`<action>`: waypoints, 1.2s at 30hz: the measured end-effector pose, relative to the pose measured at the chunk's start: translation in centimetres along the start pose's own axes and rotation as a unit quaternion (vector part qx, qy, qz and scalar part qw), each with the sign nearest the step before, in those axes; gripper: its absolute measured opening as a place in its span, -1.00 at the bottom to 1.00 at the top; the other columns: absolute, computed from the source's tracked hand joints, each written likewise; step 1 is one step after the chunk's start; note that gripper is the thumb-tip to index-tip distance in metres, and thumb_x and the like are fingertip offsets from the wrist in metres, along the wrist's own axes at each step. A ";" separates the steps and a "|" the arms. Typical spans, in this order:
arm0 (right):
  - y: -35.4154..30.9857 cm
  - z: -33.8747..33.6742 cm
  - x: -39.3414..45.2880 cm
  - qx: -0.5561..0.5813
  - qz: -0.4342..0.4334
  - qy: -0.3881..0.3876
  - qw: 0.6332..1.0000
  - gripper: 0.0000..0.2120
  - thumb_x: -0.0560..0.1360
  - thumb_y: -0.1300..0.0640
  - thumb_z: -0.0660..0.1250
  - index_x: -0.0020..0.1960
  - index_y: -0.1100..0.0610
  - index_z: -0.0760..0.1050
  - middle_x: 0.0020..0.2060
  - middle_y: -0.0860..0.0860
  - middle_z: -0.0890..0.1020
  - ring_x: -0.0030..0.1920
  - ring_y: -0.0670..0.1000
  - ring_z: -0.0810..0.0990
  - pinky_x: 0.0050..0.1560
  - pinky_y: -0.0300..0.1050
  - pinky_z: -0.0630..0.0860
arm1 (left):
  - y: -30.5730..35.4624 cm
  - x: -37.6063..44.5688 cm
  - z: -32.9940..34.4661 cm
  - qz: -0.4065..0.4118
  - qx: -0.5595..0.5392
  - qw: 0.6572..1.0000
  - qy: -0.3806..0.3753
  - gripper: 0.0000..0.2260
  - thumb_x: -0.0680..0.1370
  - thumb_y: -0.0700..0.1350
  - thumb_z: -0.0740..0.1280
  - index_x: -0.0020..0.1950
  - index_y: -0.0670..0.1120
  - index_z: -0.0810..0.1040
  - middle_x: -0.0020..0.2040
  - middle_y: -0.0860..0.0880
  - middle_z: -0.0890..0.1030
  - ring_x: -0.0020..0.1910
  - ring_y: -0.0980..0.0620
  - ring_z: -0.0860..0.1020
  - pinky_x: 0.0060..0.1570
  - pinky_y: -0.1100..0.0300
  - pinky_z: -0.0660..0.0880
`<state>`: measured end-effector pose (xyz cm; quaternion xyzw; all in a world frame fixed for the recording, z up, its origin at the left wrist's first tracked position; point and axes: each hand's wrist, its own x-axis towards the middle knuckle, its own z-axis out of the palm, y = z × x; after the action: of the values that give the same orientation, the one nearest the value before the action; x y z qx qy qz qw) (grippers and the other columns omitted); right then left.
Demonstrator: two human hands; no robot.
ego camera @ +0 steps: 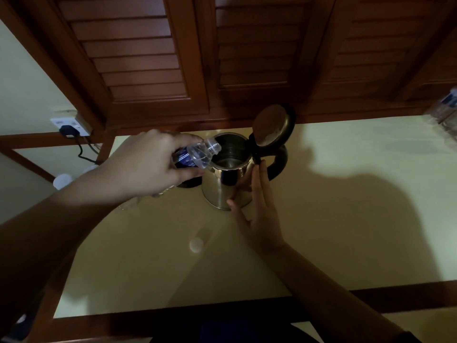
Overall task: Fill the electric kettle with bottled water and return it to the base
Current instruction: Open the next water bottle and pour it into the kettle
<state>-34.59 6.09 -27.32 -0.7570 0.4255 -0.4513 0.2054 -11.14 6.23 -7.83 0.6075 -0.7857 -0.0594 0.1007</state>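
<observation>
A steel electric kettle (217, 189) with a black handle stands on the pale counter (333, 231), its lid (272, 127) swung up and open. My left hand (150, 162) grips a clear water bottle (197, 154) with a blue label, tipped sideways so its uncapped mouth sits at the kettle's rim. My right hand (257, 214) rests flat against the kettle's side, fingers spread, just below the handle. A dark round shape, perhaps the base (189, 184), shows behind my left hand, mostly hidden.
A white bottle cap (196, 244) lies on the counter in front of the kettle. A black plug and cord (68, 131) hang from a wall socket at the left. More bottles (445, 107) stand at the far right. Wooden louvred doors rise behind.
</observation>
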 end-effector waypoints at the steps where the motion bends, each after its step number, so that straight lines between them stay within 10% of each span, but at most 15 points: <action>1: 0.0 0.0 0.0 -0.002 0.002 -0.001 1.000 -0.13 0.62 0.05 0.45 0.71 0.17 -0.03 0.72 0.14 -0.01 0.71 0.21 0.06 0.56 0.32 0.34 | 0.0 0.2 -0.2 -0.003 0.002 1.000 -0.005 -0.48 0.47 0.30 0.43 0.42 0.24 0.51 -0.41 0.17 0.60 -0.48 0.26 0.52 -0.27 0.23 0.50; 10: -0.1 -0.2 -0.1 -0.004 0.003 0.001 1.000 -0.14 0.62 0.03 0.44 0.70 0.21 0.00 0.70 0.21 0.05 0.70 0.23 0.10 0.52 0.32 0.39 | 0.0 1.3 -1.5 -0.017 0.038 0.997 -0.072 -0.42 0.41 0.34 0.47 0.42 0.30 0.50 -0.30 0.18 0.52 -0.24 -0.02 0.60 -0.15 0.09 0.55; 27: 0.0 -0.2 -0.1 -0.007 0.012 0.000 1.000 -0.13 0.61 0.00 0.45 0.70 0.21 0.02 0.71 0.15 0.06 0.70 0.19 0.11 0.50 0.33 0.41 | 0.5 1.7 -2.0 -0.018 0.049 0.995 -0.082 -0.42 0.43 0.30 0.48 0.43 0.24 0.52 -0.29 0.24 0.54 -0.45 0.26 0.37 -0.31 0.19 0.33; 31: 0.0 -0.3 -0.1 0.000 0.010 0.004 1.000 -0.11 0.60 0.06 0.48 0.71 0.19 0.01 0.72 0.10 0.02 0.70 0.18 0.10 0.53 0.30 0.39 | 0.7 1.9 -2.3 -0.012 0.070 0.993 -0.092 -0.40 0.43 0.34 0.46 0.45 0.27 0.49 0.03 0.08 0.71 -0.22 0.09 0.50 -0.17 0.16 0.35; 36: 0.0 -0.3 -0.1 0.000 0.016 0.004 1.000 -0.10 0.59 0.08 0.50 0.71 0.17 0.00 0.72 0.14 0.04 0.71 0.15 0.09 0.54 0.26 0.40 | 1.4 2.1 -2.7 -0.012 0.067 0.991 -0.114 -0.42 0.45 0.31 0.47 0.45 0.27 0.49 -0.25 0.28 0.57 -0.47 0.33 0.39 -0.10 0.12 0.52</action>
<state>-34.84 6.19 -27.25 -0.7485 0.4381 -0.4509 0.2110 -12.37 4.67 -4.74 0.6111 -0.7872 -0.0763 -0.0312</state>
